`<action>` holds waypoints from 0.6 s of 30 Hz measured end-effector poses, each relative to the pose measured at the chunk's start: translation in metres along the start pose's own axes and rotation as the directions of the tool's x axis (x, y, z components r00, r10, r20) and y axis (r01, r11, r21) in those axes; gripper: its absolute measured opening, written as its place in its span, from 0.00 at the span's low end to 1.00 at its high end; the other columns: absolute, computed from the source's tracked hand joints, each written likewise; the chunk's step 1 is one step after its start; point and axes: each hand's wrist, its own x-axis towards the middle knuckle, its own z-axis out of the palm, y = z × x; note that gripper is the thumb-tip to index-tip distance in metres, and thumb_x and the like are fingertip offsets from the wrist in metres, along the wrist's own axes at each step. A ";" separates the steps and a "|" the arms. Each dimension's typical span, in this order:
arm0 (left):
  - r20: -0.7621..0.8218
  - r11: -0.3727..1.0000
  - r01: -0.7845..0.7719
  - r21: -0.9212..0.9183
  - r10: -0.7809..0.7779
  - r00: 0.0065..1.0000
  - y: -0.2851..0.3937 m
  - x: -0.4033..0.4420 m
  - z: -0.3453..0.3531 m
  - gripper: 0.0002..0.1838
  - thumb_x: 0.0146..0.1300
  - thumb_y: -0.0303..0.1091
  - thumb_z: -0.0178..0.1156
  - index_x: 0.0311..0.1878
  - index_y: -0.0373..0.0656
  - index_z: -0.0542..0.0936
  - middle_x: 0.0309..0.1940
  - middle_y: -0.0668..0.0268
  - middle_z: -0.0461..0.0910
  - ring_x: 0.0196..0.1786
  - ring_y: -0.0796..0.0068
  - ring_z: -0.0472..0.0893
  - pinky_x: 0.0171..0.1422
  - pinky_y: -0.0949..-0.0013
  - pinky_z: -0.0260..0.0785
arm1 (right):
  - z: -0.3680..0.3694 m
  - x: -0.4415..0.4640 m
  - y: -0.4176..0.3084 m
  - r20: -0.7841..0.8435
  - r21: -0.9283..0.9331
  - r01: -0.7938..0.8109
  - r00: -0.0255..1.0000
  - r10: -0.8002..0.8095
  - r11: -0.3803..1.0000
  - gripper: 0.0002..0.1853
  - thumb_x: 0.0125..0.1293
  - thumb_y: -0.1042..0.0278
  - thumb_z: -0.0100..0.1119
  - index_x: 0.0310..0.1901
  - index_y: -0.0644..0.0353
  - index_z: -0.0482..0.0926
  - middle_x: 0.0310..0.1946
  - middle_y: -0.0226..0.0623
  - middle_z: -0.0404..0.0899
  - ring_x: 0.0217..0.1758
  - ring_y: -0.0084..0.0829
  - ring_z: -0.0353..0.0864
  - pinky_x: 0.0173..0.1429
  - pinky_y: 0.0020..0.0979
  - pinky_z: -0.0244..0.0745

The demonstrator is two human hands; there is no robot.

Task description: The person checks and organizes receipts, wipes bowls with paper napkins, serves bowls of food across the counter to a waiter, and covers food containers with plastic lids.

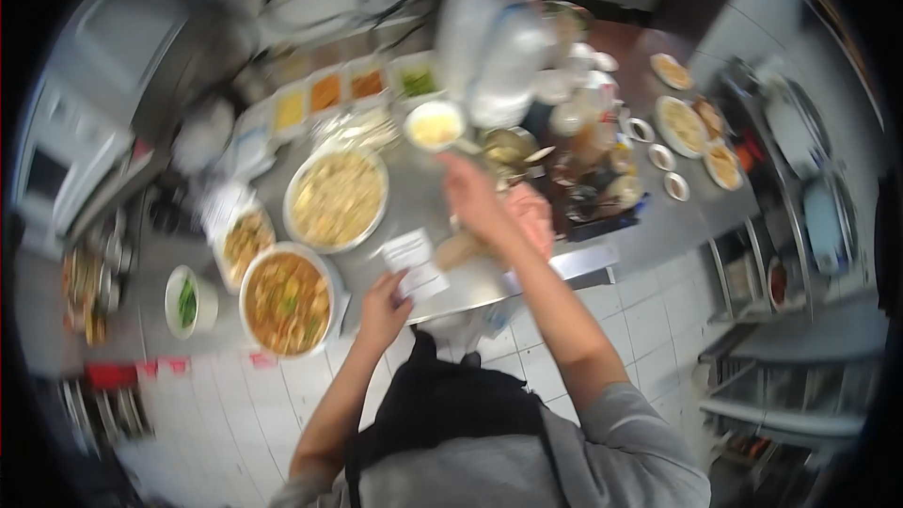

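At the front edge of the steel counter, my left hand (382, 312) pinches the lower left side of a white printed paper slip (414, 263). My right hand (472, 199) is raised over the counter, blurred, with its fingers stretched toward a white bowl of yellow food (435, 124); nothing shows in it. Just beyond that hand stands a metal pot (509, 149) with utensils. A pink cloth (530, 216) lies partly behind my right forearm. Left of the slip are a large bowl of pale food (337, 199) and a bowl of reddish stew (287, 301).
Trays of chopped toppings (325, 92) line the back. A container of greens (188, 302) and an oblong dish (246, 239) stand left. Clear plastic bags (503, 61), dark bottles and packets (588, 183), and small plates of food (682, 127) occupy the right. Shelving (785, 386) stands far right.
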 end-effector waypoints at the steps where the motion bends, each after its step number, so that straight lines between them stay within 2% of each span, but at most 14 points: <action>1: -0.043 0.999 -0.046 -0.007 0.045 0.998 -0.002 0.001 0.000 0.27 0.44 0.21 0.62 0.53 0.37 0.75 0.30 0.60 0.71 0.26 0.70 0.71 0.33 0.69 0.66 | 0.000 -0.007 0.003 0.049 0.496 -0.212 0.975 0.216 0.842 0.23 0.59 0.79 0.48 0.59 0.59 0.68 0.37 0.38 0.75 0.33 0.29 0.77 0.36 0.31 0.75; 2: -0.071 0.998 -0.068 0.008 0.068 0.995 0.000 0.001 0.000 0.27 0.44 0.21 0.62 0.53 0.36 0.75 0.35 0.59 0.73 0.27 0.69 0.73 0.32 0.70 0.67 | -0.011 -0.013 -0.006 0.101 0.720 -0.197 0.978 0.180 0.665 0.19 0.63 0.77 0.47 0.57 0.60 0.69 0.38 0.37 0.75 0.34 0.28 0.77 0.39 0.31 0.74; 3: -0.055 1.000 0.004 -0.030 -0.006 0.998 -0.004 0.000 0.001 0.27 0.44 0.26 0.66 0.54 0.42 0.76 0.45 0.58 0.74 0.33 0.69 0.77 0.39 0.67 0.69 | -0.017 -0.020 -0.029 0.105 0.862 -0.195 0.972 0.212 0.468 0.18 0.64 0.74 0.48 0.56 0.61 0.69 0.37 0.37 0.75 0.35 0.27 0.77 0.42 0.30 0.73; 4: -0.102 0.996 -0.022 0.092 0.031 0.994 -0.006 -0.001 0.003 0.28 0.44 0.28 0.67 0.54 0.43 0.76 0.46 0.59 0.74 0.38 0.68 0.75 0.43 0.65 0.67 | -0.019 -0.033 -0.046 0.107 0.952 -0.173 0.961 0.255 0.253 0.16 0.65 0.72 0.48 0.55 0.61 0.70 0.37 0.37 0.75 0.35 0.26 0.77 0.44 0.29 0.72; 6: -0.155 0.940 -0.068 0.334 0.126 0.980 -0.009 -0.003 0.006 0.29 0.44 0.32 0.69 0.54 0.45 0.76 0.47 0.61 0.73 0.48 0.65 0.73 0.50 0.60 0.62 | -0.003 -0.061 -0.034 0.141 0.937 -0.174 0.982 0.127 0.303 0.13 0.65 0.71 0.50 0.51 0.61 0.71 0.34 0.36 0.75 0.34 0.25 0.76 0.45 0.29 0.70; 7: -0.168 0.950 -0.053 0.307 0.109 0.980 -0.011 -0.003 0.008 0.29 0.43 0.34 0.69 0.54 0.45 0.76 0.48 0.61 0.73 0.51 0.63 0.70 0.53 0.59 0.59 | 0.007 -0.075 -0.023 0.153 0.931 -0.166 0.986 0.065 0.326 0.12 0.65 0.70 0.50 0.49 0.61 0.72 0.33 0.36 0.75 0.34 0.24 0.75 0.45 0.29 0.69; 9: -0.190 0.967 -0.028 0.253 0.078 0.979 -0.013 -0.004 0.010 0.31 0.43 0.38 0.71 0.54 0.46 0.76 0.50 0.63 0.71 0.57 0.61 0.65 0.57 0.57 0.53 | 0.037 -0.104 0.017 0.227 0.921 -0.239 0.971 0.075 0.307 0.07 0.65 0.69 0.52 0.42 0.60 0.73 0.30 0.33 0.74 0.31 0.21 0.73 0.39 0.26 0.67; 10: -0.198 0.964 -0.024 0.266 0.080 0.977 -0.014 -0.005 0.011 0.31 0.43 0.39 0.71 0.54 0.45 0.76 0.51 0.63 0.71 0.56 0.61 0.65 0.57 0.58 0.53 | 0.047 -0.114 0.028 0.263 0.914 -0.273 0.962 0.077 0.298 0.05 0.65 0.69 0.53 0.39 0.59 0.73 0.29 0.32 0.74 0.30 0.20 0.71 0.36 0.25 0.66; 13: -0.217 0.957 -0.019 0.290 0.085 0.973 -0.016 -0.004 0.013 0.31 0.42 0.40 0.71 0.54 0.44 0.76 0.52 0.63 0.69 0.56 0.60 0.66 0.57 0.59 0.53 | 0.056 -0.121 0.009 0.280 0.605 -0.457 0.889 0.363 0.652 0.05 0.65 0.69 0.51 0.32 0.59 0.70 0.22 0.28 0.71 0.24 0.17 0.67 0.28 0.22 0.61; 16: -0.220 0.961 -0.021 0.277 0.085 0.972 -0.015 -0.005 0.012 0.32 0.42 0.40 0.71 0.53 0.44 0.76 0.52 0.63 0.69 0.56 0.61 0.66 0.57 0.59 0.53 | 0.063 -0.127 0.015 0.262 0.355 -0.283 0.945 0.195 0.891 0.05 0.64 0.71 0.49 0.31 0.59 0.70 0.17 0.26 0.69 0.19 0.16 0.65 0.23 0.21 0.58; 17: -0.219 0.962 -0.018 0.273 0.081 0.972 -0.016 -0.005 0.012 0.32 0.41 0.40 0.71 0.53 0.44 0.76 0.52 0.63 0.69 0.56 0.61 0.66 0.57 0.59 0.53 | 0.062 -0.128 0.012 0.220 0.327 -0.211 0.965 0.143 0.921 0.03 0.60 0.73 0.47 0.30 0.59 0.70 0.14 0.26 0.69 0.17 0.16 0.65 0.23 0.22 0.60; 18: -0.218 0.963 -0.017 0.269 0.078 0.973 -0.016 -0.005 0.012 0.32 0.41 0.41 0.71 0.53 0.44 0.76 0.52 0.63 0.69 0.56 0.61 0.66 0.57 0.59 0.53 | 0.063 -0.129 0.012 0.222 0.326 -0.209 0.965 0.140 0.922 0.03 0.59 0.74 0.46 0.30 0.60 0.70 0.15 0.27 0.69 0.18 0.17 0.65 0.23 0.22 0.60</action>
